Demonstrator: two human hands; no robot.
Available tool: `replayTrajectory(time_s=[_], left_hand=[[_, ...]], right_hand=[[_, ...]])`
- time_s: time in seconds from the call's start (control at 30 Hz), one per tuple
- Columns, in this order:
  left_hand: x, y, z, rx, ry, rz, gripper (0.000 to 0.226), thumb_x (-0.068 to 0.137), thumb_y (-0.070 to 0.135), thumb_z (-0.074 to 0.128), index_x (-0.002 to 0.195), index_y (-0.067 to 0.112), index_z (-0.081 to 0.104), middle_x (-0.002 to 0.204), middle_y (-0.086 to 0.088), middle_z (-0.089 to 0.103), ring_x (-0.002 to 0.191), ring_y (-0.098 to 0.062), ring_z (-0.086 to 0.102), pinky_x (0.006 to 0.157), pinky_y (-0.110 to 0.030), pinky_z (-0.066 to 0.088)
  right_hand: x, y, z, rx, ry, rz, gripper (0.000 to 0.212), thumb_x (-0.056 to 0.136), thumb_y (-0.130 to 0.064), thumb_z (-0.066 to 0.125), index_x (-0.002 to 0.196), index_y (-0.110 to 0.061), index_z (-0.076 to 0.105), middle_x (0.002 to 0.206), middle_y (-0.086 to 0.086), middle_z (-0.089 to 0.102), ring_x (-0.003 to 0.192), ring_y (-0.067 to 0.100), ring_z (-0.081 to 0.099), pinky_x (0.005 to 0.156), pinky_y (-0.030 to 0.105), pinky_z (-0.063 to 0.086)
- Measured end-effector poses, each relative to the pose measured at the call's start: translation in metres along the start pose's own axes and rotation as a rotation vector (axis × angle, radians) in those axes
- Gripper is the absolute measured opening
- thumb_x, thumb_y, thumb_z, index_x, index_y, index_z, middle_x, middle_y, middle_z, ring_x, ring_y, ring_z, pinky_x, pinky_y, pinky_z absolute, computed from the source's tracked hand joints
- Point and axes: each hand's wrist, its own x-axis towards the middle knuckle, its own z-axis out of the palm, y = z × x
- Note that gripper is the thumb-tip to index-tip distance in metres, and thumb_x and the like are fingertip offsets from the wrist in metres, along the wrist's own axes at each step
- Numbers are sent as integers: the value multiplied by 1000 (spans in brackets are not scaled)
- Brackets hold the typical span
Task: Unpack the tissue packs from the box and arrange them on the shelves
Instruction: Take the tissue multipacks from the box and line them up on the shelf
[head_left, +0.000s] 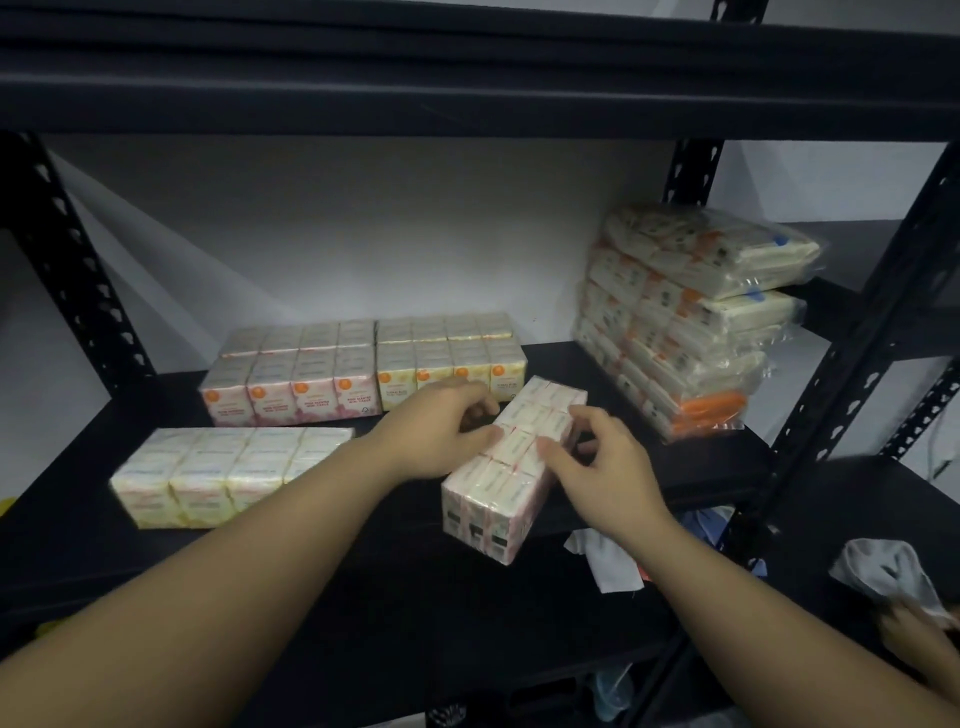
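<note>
Both hands are working one pink multipack of tissue packs (511, 460), which is lying skewed on the black shelf board (83, 540), its near end reaching toward the front edge and its far end angling back and right.

- The left hand (441, 434) is resting on the pack's left upper edge, fingers bent over it; it looks like a light steadying hold rather than a firm clasp.
- The right hand (597, 470) is hovering at the pack's right side, thumb touching the top face, fingers curled loosely; whether it is actually pinching the wrap, I cannot tell.

Handling judgement: the bundle is probably light and soft, small packs bound in thin glossy film. The film is likely slippery and will crease or tear if pulled by a corner. Best taken by the two long sides, palms squeezing gently inward, so the inner packs are not bulging out of line. Sliding it on the board should be easy.

Shelf contents:
- A pale yellow multipack (223, 475) is lying flat at front left, well apart from the one in hand.
- At the back, a pink-labelled multipack (291, 382) and a yellow-labelled multipack (449, 356) are sitting side by side, touching.
- At the right, a leaning stack of flat bagged tissue bundles (685, 322), cream with orange, is resting against the rear wall.

The box itself is not in view. Some cloth or paper scraps (602, 564) are lying below the shelf at right.
</note>
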Motion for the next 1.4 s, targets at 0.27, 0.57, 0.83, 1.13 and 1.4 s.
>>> replayTrajectory(time_s=[0.27, 0.57, 0.83, 1.13, 1.4], left_hand=[[66, 1, 12, 131, -333, 5, 50, 107, 56, 43, 157, 52, 35, 172, -1, 14, 158, -25, 16, 124, -40, 16], [29, -23, 9, 152, -210, -96, 73, 99, 71, 42, 163, 39, 29, 175, -5, 7, 160, -29, 8, 129, -51, 12], [-22, -13, -8, 261, -138, -25, 72, 96, 70, 52, 154, 28, 42, 171, 7, 23, 159, -19, 17, 126, -44, 22], [-39, -14, -10, 343, -102, -2, 77, 87, 79, 54, 156, 48, 33, 145, 8, 46, 131, -20, 45, 105, -44, 47], [-33, -9, -5, 346, -78, -50, 74, 89, 78, 53, 155, 48, 39, 134, 8, 44, 117, -15, 52, 93, -38, 54]], right_hand=[[-37, -28, 16, -61, -197, 30, 128, 64, -77, 79, 162, -30, 12, 160, -7, 21, 146, 15, 32, 108, 35, 42], [-21, 10, -36, -48, -223, 131, 119, 55, -78, 83, 155, -37, 32, 149, -6, 33, 138, 19, 46, 109, 40, 47], [6, 22, -65, -9, -305, 155, 91, 60, -60, 91, 139, -33, 57, 142, -2, 55, 125, 16, 56, 97, 34, 48], [13, 13, -67, 13, -393, 122, 29, 79, -39, 88, 103, -27, 76, 97, 1, 78, 95, 18, 75, 95, 41, 57], [-15, -9, -59, -208, -501, -64, 78, 54, -74, 87, 120, -39, 62, 110, -16, 71, 99, 1, 69, 85, 32, 59]])
